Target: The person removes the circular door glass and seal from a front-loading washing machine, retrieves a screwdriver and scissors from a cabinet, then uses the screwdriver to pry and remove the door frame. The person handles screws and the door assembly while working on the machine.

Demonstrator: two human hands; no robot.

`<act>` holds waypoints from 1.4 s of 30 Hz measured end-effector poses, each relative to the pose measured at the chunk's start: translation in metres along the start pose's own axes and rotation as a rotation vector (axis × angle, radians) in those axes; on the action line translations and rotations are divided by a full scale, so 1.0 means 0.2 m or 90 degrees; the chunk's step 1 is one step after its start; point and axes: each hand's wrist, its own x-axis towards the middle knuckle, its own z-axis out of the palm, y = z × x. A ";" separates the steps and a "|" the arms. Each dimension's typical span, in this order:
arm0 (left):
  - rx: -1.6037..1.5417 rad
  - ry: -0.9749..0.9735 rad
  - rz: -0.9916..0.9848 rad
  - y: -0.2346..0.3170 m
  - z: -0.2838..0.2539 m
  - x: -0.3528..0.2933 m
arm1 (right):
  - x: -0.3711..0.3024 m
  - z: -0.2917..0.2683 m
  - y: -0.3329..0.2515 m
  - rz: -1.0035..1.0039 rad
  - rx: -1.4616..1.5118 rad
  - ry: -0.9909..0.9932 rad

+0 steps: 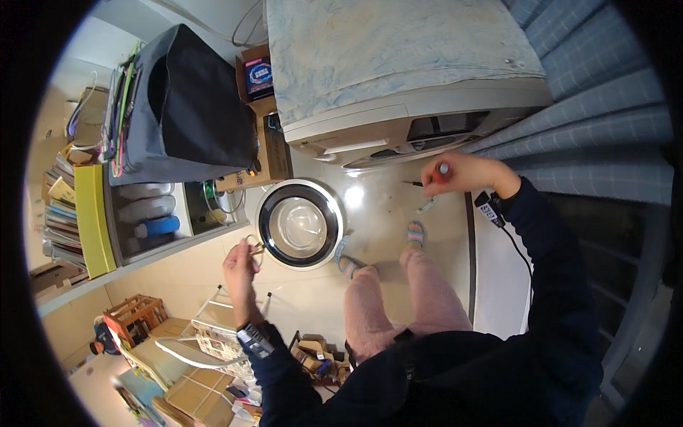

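Observation:
My right hand [466, 174] is closed around a screwdriver [442, 171] with a red handle. Its dark shaft points left, in front of the washing machine [348, 117]. On the floor, left of my feet, lies a round washing machine door [265, 224] with a dark ring and a clear glass bowl. My left hand [242, 265] is beside that door's left edge, fingers pinched on a small, thin curved piece [258, 248]. What that piece is, I cannot make out.
A patterned cloth [398, 50] covers the machine's top. At left stand a dark fabric bin [206, 107], a cardboard box [274, 153] and a low shelf [178, 245]. A folding chair [213, 334] is lower left. Blue curtains [590, 121] hang at right. A small pale strip [427, 206] lies near my foot.

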 end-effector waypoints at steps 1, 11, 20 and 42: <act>-0.024 -0.003 -0.007 -0.07 0.11 0.05 | 0.06 0.05 0.13 -0.009 0.003 -0.035; -0.313 -0.115 -0.074 -0.69 1.04 0.56 | 0.73 0.41 1.11 -0.036 -0.208 -0.200; -0.172 -0.319 -0.011 -1.14 1.39 0.97 | 1.22 0.65 1.69 0.048 -0.537 -0.450; -0.005 -0.467 0.426 -1.15 1.34 0.85 | 1.11 1.05 2.16 -0.324 -0.136 0.088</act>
